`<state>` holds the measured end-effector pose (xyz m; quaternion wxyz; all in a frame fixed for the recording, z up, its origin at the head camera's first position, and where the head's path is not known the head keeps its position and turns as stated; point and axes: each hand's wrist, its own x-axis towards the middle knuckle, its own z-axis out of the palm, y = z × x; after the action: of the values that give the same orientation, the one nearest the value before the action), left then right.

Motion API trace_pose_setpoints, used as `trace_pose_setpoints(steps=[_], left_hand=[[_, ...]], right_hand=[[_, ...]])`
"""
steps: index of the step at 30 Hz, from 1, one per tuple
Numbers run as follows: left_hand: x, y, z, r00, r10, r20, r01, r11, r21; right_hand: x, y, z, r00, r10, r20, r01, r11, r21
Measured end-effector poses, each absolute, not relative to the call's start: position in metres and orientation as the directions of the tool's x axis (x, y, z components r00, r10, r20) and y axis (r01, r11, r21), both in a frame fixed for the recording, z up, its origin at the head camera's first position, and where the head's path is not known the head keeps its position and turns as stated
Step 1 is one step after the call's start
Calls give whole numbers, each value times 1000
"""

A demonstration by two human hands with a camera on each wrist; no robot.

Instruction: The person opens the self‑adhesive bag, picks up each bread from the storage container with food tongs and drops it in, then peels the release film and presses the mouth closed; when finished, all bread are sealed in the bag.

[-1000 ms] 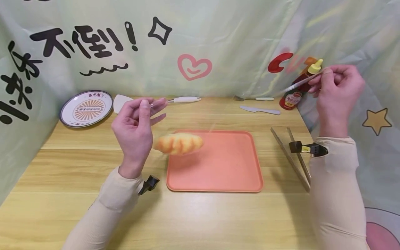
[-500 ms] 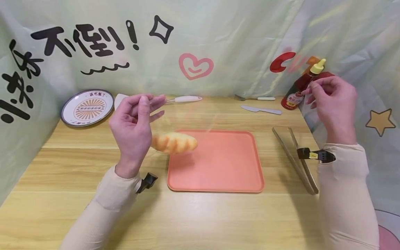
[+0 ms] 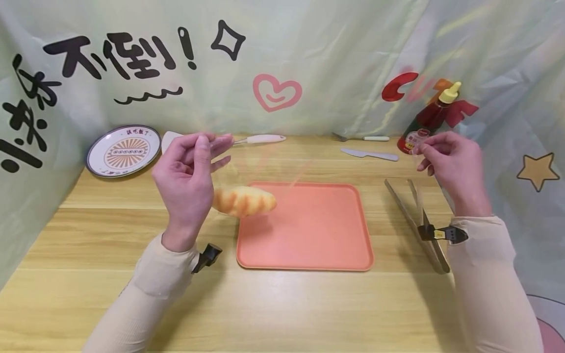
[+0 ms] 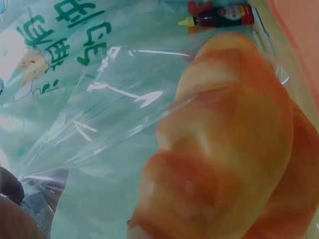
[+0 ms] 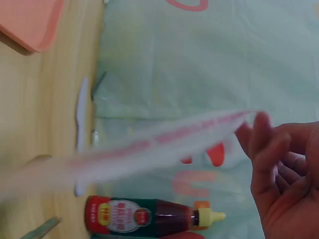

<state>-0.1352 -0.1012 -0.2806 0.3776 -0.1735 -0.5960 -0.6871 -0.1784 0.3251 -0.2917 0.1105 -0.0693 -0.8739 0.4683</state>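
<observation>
My left hand [image 3: 185, 181] is raised over the left of the table, pinching the gathered top of a clear plastic bag [image 4: 94, 129]. Inside the bag hangs golden-brown bread [image 3: 244, 201], which overlaps the left edge of the pink tray [image 3: 304, 240] in the head view. Close up in the left wrist view, the bread [image 4: 224, 139] fills the right half, with a second brown lobe behind it. My right hand [image 3: 454, 166] is up at the right, pinching one end of a thin whitish strip with a pink-red line [image 5: 149, 144]; its far end is blurred.
Metal tongs [image 3: 399, 203] lie right of the tray, below my right hand. A sauce bottle [image 3: 434, 115] stands in the back right corner, near a knife [image 3: 371, 155] and fork [image 3: 375, 138]. A plate [image 3: 99, 154] and white-handled utensil [image 3: 266, 139] are along the back.
My right hand has come down and slightly left, and its strip has swung from pointing left to hanging down. The bread has drifted a little left; my left hand has barely moved.
</observation>
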Motion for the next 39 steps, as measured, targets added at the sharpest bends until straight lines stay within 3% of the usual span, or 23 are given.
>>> trace_pose_setpoints(steps=[7, 13, 20, 26, 32, 39], left_hand=[[-135, -102, -282, -655, -311, 689, 726, -6, 687], [-135, -101, -282, -649, -309, 695, 730, 4, 683], [-135, -102, -283, -639, -304, 707, 740, 8, 672], [-136, -103, -283, -631, -298, 716, 748, 7, 663], [-137, -102, -284, -629, -305, 715, 750, 8, 662], [-137, -102, -284, -632, -299, 715, 747, 10, 665]], right_hand=[[-179, 328, -312, -991, 116, 73, -17, 426, -905], [-176, 333, -328, -999, 44, 14, 8, 467, -884], [-171, 342, -337, -994, -95, -62, -11, 623, -782], [-170, 344, -354, -959, -233, -161, 24, 499, -866], [-171, 341, -370, -937, -204, -285, 153, 493, -856], [-179, 333, -383, -926, -140, -351, 177, 661, -729]])
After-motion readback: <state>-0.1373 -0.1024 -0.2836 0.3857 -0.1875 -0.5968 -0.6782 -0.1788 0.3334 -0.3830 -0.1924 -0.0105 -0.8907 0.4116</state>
